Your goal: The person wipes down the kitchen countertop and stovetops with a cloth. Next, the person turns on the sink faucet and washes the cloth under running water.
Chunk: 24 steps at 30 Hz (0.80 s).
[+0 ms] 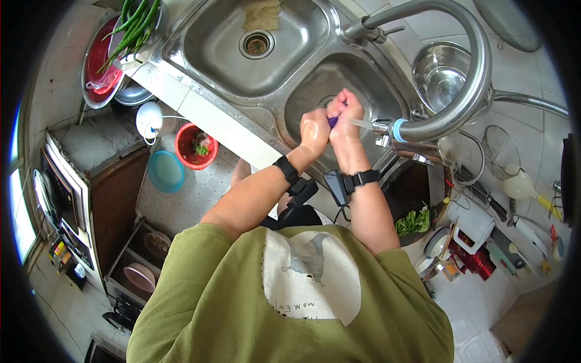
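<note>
Both hands are together over the right basin of the steel sink (369, 78). A small purple thing (333, 121) shows between them. My left hand (315, 130) is wet and curled, its fingers wrapped round the purple thing. Closed as well, my right hand (347, 116) presses against it from the other side. Water runs from the faucet's spout (382, 127) onto my right hand. Black devices are strapped to both wrists.
The left basin (212, 42) holds a tan cloth (262, 15) by its drain. A curved faucet pipe (481, 54) arches over the right side, near a steel pot (442, 69). Green chillies (136, 30) lie at the upper left. A red bucket (180, 145) stands on the floor.
</note>
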### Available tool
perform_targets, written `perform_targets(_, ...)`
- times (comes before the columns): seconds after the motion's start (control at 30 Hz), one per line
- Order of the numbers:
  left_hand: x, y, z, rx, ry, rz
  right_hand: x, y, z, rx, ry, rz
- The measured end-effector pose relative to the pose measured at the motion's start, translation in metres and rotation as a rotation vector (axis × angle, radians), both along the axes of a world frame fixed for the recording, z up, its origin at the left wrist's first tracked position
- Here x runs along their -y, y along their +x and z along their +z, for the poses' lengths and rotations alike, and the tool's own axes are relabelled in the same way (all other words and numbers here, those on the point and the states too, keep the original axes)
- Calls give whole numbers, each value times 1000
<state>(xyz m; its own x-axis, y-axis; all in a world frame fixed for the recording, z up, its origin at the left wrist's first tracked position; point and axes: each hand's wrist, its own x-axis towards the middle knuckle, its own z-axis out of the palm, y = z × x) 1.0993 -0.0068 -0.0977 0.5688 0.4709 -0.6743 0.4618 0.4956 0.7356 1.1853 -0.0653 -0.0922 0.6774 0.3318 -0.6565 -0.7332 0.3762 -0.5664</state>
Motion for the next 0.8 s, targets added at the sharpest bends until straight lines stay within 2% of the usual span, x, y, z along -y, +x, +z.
perform_targets(0.03, -3, -1, -7, 4, 1, -1, 4, 6, 0, -57, 119, 127)
perform_targets(0.07, -6, -2, -14, 7, -3, -145, 8, 7, -1, -55, 119, 126)
perform_targets(0.1, -11, -3, -22, 9, -6, -289, 8, 5, 13, 97, -101, 159)
perform_targets(0.13, -17, -3, -29, 10, -8, -290, 9, 3, 25, 248, -324, 190)
perform_targets(0.17, -25, -1, -36, 96, -75, -215, 13, 4, 33, 537, -612, 321)
perform_targets(0.2, -33, -2, -41, 184, -139, -141, 20, 7, 34, 541, -613, 318)
perform_targets(0.23, -54, -4, 0, 59, -344, -177, 28, 8, 32, 770, -793, 365)
perform_targets(0.27, -52, -4, -2, 58, -345, -178, 35, 9, 30, 997, -972, 410)
perform_targets(0.33, -48, 1, -1, 13, -432, -166, 33, 3, 31, 926, -914, 453)
perform_targets(0.37, -46, 4, 0, 22, -575, -195, 29, -7, 29, 852, -861, 489)
perform_targets(0.4, -41, 11, 12, 24, -696, -66, 20, -17, 34, 780, -807, 524)
perform_targets(0.43, -29, 17, -22, 134, -736, -36, 14, -24, 42, 666, -711, 532)
perform_targets(0.47, -16, 22, -57, 243, -780, -9, 20, -20, 41, 664, -717, 529)
perform_targets(0.53, -19, 24, -7, 184, -688, -6, 33, -10, 35, 950, -904, 440)
perform_targets(0.57, -23, 24, 13, 127, -591, -6, 35, -9, 29, 987, -934, 422)
perform_targets(0.6, -22, 23, 7, 127, -589, -7, 39, -6, 25, 987, -932, 420)
perform_targets(0.67, -20, 23, -14, 303, -819, 49, 48, 2, 23, 290, -694, 421)
perform_targets(0.7, -28, 23, -13, 300, -871, -3, 43, -1, 52, 117, -604, 510)
perform_targets(0.73, -35, 21, -14, 306, -871, -6, 44, 2, 51, 122, -605, 508)
perform_targets(0.8, -45, 20, -17, 260, -705, 52, 60, 8, 8, 404, -677, 518)
